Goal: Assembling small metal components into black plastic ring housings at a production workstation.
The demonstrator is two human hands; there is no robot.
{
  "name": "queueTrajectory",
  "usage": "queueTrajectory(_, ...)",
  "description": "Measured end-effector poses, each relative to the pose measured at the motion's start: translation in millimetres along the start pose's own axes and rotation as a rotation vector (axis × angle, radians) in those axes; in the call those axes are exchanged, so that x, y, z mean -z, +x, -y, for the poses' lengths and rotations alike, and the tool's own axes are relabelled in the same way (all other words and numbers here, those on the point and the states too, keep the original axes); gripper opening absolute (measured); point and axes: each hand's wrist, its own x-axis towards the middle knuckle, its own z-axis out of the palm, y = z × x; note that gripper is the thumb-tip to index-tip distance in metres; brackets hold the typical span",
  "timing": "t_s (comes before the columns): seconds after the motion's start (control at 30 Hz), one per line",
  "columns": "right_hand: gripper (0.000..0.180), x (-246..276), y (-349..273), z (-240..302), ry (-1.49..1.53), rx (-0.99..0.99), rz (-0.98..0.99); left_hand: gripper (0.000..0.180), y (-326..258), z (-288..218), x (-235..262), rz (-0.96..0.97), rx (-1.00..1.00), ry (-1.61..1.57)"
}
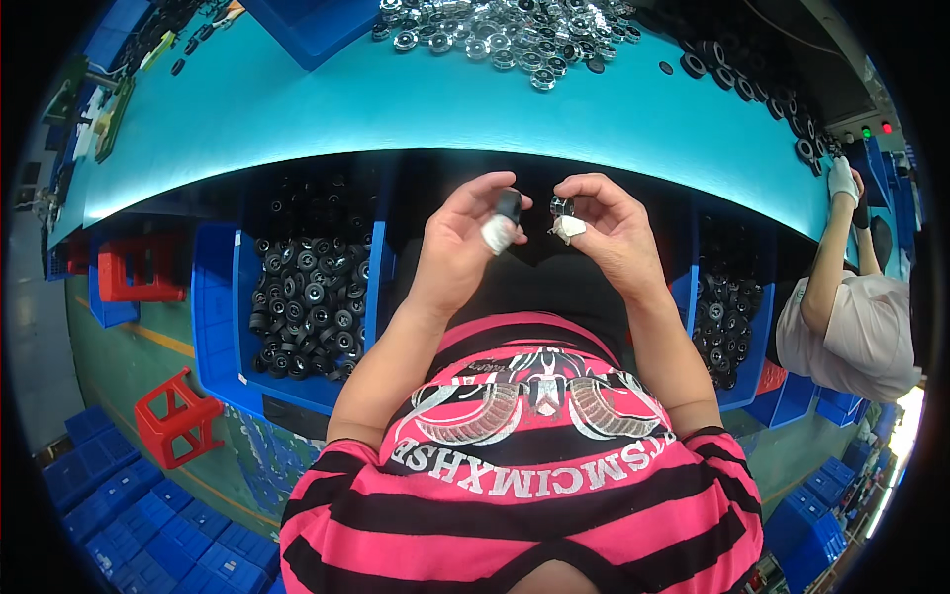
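Note:
Above my lap, just off the table's near edge, my left hand (450, 247) pinches a small black rubber ring (509, 204) between thumb and fingers. My right hand (621, 238) faces it across a narrow gap, closed on a small wheel hub (562, 206) that looks clear and dark. The ring and the hub are apart. White tape wraps both thumbs. Beside my left arm stands a blue bin (379, 272) of finished-looking black wheels (312, 307). Another blue bin (696, 282) with similar wheels (722, 332) sits by my right arm.
Clear hubs (505, 45) lie heaped on the far side of the turquoise table (416, 114), near a blue tray (307, 30). Black rings (744, 87) spread along its right. A co-worker (851, 332) works at the right. Red stools (178, 418) and blue crates (129, 500) stand at left.

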Motion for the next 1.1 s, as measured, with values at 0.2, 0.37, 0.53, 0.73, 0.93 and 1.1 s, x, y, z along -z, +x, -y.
queueTrajectory(0.2,0.035,1,-1,-8,0.018,-0.047,-0.014,0.051,-3,-14,-16,-0.165,-0.383,1.032)
queueTrajectory(0.37,0.035,-1,-2,-10,0.013,-0.067,-0.014,0.051,-5,-13,-16,-0.170,-0.408,1.081)
queueTrajectory(0.53,0.035,-1,-2,-13,0.011,-0.066,-0.008,0.051,-5,-13,-16,-0.189,-0.414,1.059)
queueTrajectory(0.73,0.036,-4,-3,-12,0.020,-0.072,0.018,0.052,-7,-14,-17,-0.185,-0.357,1.014)
queueTrajectory(0.93,0.033,-6,-3,-18,0.101,-0.089,0.042,0.052,-7,-7,-13,-0.091,-0.181,0.751)
queueTrajectory(1.1,0.032,-6,-2,-18,0.112,-0.073,0.024,0.051,-5,-5,-12,-0.060,-0.173,0.641)
